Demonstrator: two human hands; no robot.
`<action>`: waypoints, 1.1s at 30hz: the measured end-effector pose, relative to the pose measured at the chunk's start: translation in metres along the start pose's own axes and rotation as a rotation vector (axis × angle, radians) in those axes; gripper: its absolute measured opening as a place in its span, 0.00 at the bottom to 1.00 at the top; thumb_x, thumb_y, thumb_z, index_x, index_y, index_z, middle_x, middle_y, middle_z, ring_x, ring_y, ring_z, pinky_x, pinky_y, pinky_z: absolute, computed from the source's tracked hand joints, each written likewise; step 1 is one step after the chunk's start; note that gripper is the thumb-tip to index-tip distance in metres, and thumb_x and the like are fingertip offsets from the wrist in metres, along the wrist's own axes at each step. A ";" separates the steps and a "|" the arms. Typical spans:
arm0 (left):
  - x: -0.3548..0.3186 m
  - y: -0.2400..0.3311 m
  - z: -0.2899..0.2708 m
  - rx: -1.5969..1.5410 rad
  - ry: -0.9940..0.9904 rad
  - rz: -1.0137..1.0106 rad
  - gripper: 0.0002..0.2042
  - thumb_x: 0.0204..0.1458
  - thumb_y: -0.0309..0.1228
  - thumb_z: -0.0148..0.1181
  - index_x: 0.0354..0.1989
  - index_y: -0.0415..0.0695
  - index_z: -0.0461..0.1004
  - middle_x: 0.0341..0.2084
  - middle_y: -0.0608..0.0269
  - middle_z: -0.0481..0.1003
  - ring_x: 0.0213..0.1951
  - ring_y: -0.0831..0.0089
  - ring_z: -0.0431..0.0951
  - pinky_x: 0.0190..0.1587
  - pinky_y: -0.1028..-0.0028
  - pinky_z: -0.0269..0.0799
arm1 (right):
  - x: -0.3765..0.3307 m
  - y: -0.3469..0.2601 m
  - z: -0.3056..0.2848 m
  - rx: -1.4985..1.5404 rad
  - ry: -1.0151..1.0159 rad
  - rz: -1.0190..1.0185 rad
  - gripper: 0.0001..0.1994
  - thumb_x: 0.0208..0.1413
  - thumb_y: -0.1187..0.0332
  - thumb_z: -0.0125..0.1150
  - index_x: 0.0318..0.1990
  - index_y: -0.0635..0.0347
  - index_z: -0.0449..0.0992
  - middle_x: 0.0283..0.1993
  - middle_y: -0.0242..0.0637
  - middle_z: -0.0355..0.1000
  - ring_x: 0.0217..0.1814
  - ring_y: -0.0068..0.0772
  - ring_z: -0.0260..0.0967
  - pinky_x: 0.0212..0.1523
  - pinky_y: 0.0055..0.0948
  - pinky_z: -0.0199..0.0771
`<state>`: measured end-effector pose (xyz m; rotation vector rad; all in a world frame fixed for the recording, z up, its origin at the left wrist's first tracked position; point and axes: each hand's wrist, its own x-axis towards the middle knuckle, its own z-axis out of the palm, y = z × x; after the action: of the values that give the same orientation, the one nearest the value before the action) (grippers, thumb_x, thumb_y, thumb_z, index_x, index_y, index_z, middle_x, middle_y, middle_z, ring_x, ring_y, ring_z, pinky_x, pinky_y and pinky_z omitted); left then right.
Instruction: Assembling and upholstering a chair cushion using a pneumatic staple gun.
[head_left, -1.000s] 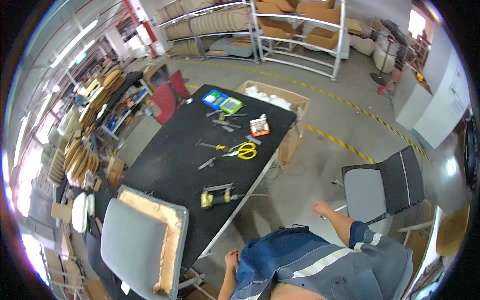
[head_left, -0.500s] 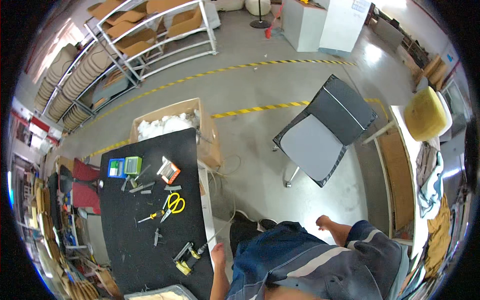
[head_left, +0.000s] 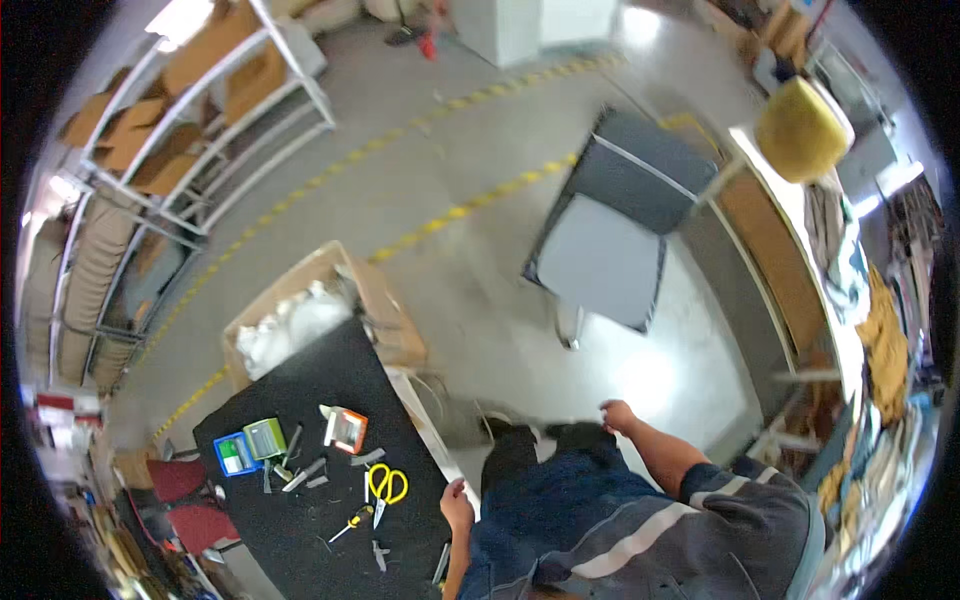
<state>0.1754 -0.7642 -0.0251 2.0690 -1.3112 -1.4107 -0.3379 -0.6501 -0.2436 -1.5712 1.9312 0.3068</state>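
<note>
We see both hands empty. The left hand (head_left: 457, 497) rests loosely open at the edge of the black table (head_left: 300, 400); the right hand (head_left: 615, 415) hangs curled and free over the floor, gripping nothing. Just beyond the left fingers lie the yellow scissors (head_left: 387, 486) and a screwdriver (head_left: 350, 523), untouched, so we judge the handling not yet begun. The tools nearest the wrist are cut off by the lower edge; small parts farther out blur.
</note>
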 end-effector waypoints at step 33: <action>0.038 0.106 0.004 -0.566 0.512 -0.623 0.12 0.58 0.28 0.52 0.45 0.36 0.78 0.38 0.59 0.81 0.40 0.72 0.80 0.47 0.73 0.74 | 0.369 -0.477 -0.368 0.501 -0.214 -0.523 0.12 0.58 0.66 0.56 0.48 0.59 0.77 0.44 0.45 0.78 0.48 0.45 0.76 0.50 0.38 0.74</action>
<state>0.1222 -0.8505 0.0234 2.2633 -0.0397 -1.1360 -0.0406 -1.2696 -0.0803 -1.5490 1.2453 -0.2096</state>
